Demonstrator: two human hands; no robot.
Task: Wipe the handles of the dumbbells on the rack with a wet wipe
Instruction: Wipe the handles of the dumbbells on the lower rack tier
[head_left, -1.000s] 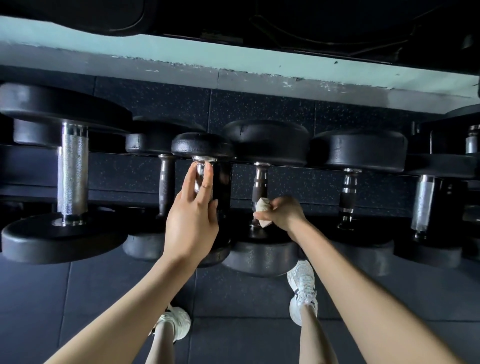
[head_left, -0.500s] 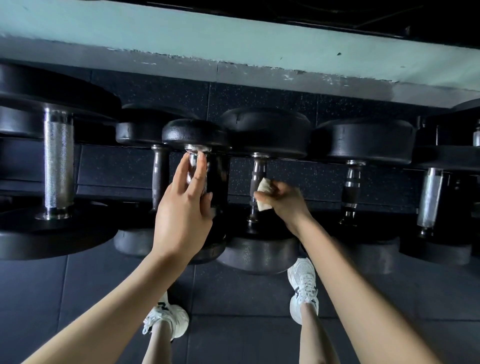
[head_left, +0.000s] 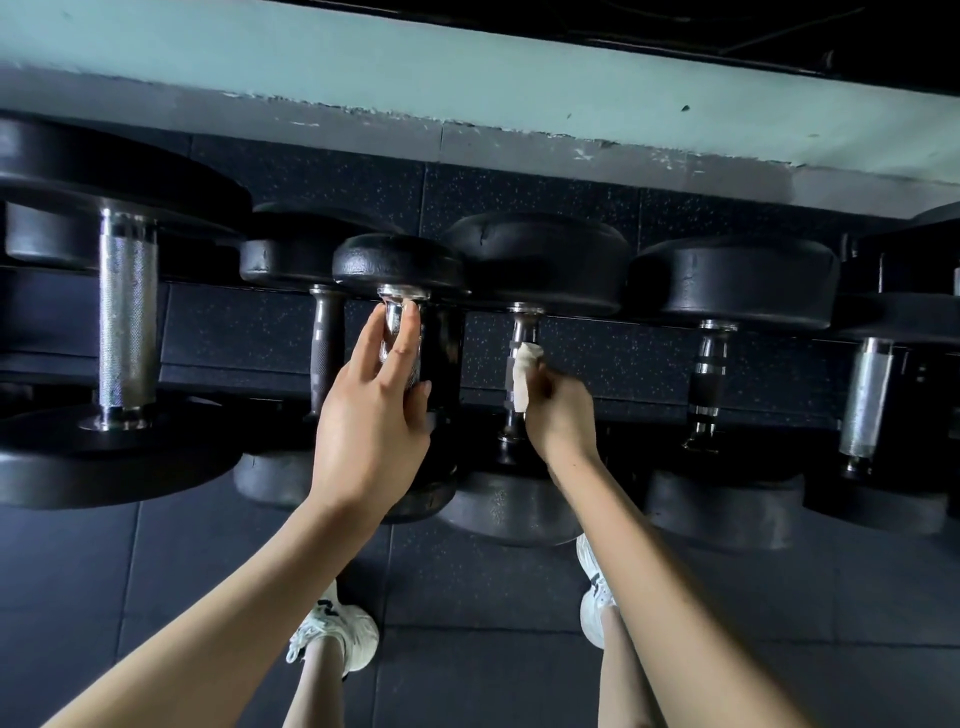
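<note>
Several black dumbbells lie side by side on a low rack. My right hand presses a crumpled white wet wipe against the upper part of the dark handle of the middle dumbbell. My left hand is wrapped around the shiny chrome handle of the small dumbbell just to the left. Its fingertips reach up to the far head. The lower part of both handles is hidden behind my hands.
A large dumbbell with a knurled chrome handle lies at far left. A thin dark handle is beside my left hand. More dumbbells lie to the right. My white shoes stand on dark rubber floor tiles. A pale wall ledge runs behind.
My right hand has slid the wipe up the middle dumbbell's handle, from its near end toward the far head. My left hand has kept its hold on the chrome handle.
</note>
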